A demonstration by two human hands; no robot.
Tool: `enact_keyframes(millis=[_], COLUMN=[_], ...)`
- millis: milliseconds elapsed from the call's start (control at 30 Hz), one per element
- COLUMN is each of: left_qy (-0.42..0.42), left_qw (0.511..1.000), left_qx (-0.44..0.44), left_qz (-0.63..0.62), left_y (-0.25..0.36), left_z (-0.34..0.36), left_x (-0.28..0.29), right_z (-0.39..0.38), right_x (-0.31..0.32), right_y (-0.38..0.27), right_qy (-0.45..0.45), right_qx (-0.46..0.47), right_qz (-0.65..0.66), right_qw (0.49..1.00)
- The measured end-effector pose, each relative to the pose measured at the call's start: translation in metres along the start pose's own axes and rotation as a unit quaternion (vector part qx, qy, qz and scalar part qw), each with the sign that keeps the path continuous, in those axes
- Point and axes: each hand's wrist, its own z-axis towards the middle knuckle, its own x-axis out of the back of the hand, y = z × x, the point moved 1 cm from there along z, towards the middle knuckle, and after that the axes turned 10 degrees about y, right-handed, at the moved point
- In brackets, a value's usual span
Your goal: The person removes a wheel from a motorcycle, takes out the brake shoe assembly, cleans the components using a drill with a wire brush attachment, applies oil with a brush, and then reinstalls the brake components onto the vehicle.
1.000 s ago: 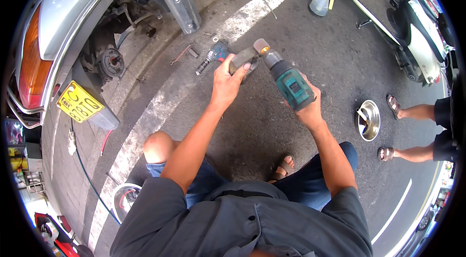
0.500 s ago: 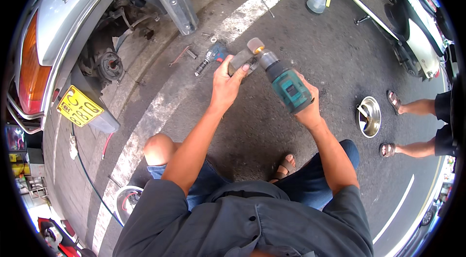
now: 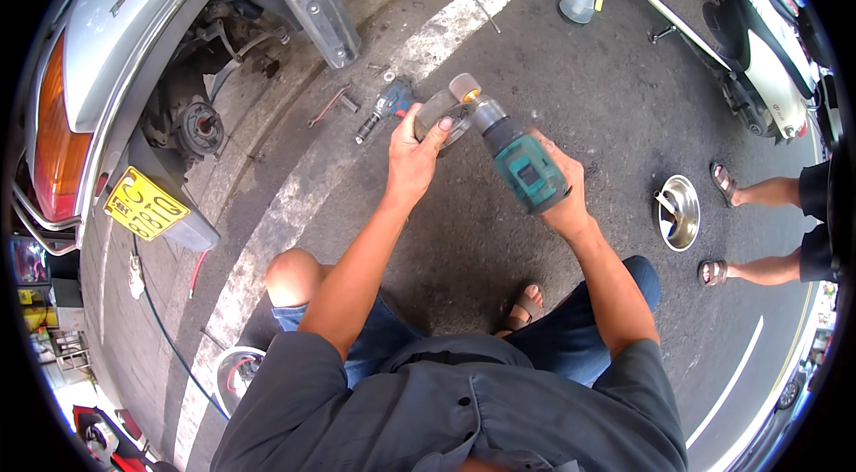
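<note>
My left hand [image 3: 415,154] grips a curved grey metal part [image 3: 439,108], like a brake shoe, thumb on top. My right hand [image 3: 563,182] is closed round a teal cordless drill [image 3: 528,171], whose small round sanding head [image 3: 464,88] is at the upper end of that part, apparently touching it. A blue and red impact tool [image 3: 390,99] lies on the pavement beyond my left hand, beside a small wrench [image 3: 328,106] and a metal socket [image 3: 349,104].
A silver scooter [image 3: 102,66] with an exposed hub stands left, a white one [image 3: 769,96] upper right. A steel bowl [image 3: 681,228] and another person's legs [image 3: 767,188] are at right. A spray bottle [image 3: 578,0], cans, screwdriver and rags lie ahead. A hose [image 3: 165,332] runs at left.
My hands, the metal part and the drill are shifted slightly left in the picture; both grips are the same. The background has shifted a little too.
</note>
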Motion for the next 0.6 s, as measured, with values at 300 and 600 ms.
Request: enact_keyframes(millis=[300, 600], left_qy=[0.039, 0.042], left_qw=[0.998, 0.996], left_qx=[-0.032, -0.048], left_qz=[0.034, 0.054], left_y=[-0.009, 0.016], left_z=[0.004, 0.018], left_x=[0.002, 0.011], right_z=[-0.001, -0.006], right_x=[0.004, -0.008], right_y=[0.015, 0.004], right_qy=[0.019, -0.047], right_qx=[-0.002, 0.016], right_qz=[-0.044, -0.009], right_qw=[0.999, 0.999])
